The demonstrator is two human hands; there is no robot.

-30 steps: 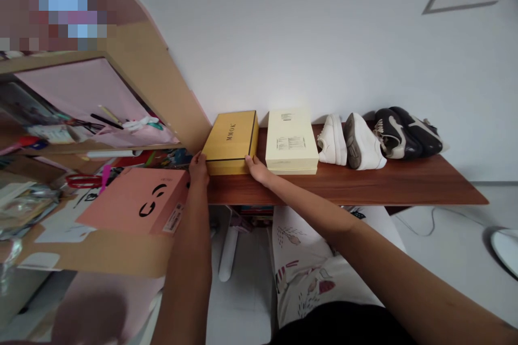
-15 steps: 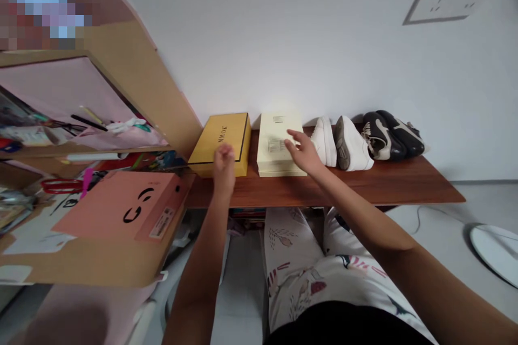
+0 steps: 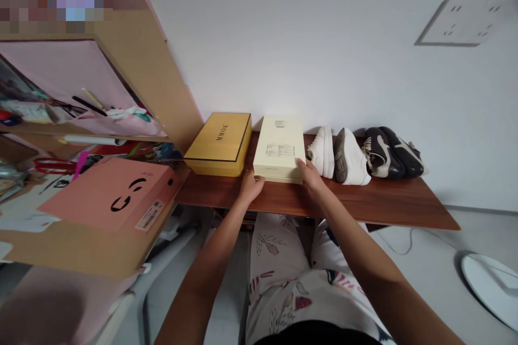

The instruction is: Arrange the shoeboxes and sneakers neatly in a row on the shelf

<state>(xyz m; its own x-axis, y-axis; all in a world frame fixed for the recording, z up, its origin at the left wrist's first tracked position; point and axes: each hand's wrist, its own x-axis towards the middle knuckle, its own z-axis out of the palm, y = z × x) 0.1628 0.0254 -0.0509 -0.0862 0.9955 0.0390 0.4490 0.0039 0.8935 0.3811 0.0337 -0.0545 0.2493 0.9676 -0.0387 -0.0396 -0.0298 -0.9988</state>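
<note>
A cream shoebox (image 3: 280, 143) with small printed text lies on the dark wooden board (image 3: 283, 194) against the wall. My left hand (image 3: 251, 185) grips its front left corner, thumb at the lower front edge. On the front right corner, my right hand (image 3: 311, 175) is closed with its thumb on the lid; its other fingers are hidden along the side. To the left sits a yellow shoebox (image 3: 220, 140) with dark trim and lettering. Right of the cream box stand white sneakers (image 3: 351, 157), one upright and one showing its grey sole.
Black shoes (image 3: 390, 152) are at the board's right part. On the left, a desk (image 3: 101, 250) holds a pink shoebox (image 3: 109, 191), papers and red-handled scissors (image 3: 54, 165). A wall socket (image 3: 465, 21) is at upper right, a round white object (image 3: 489, 283) on the floor below.
My left hand has moved right from above the yellow box to the cream box. My right hand has come down onto the cream box's right corner. The view has shifted slightly.
</note>
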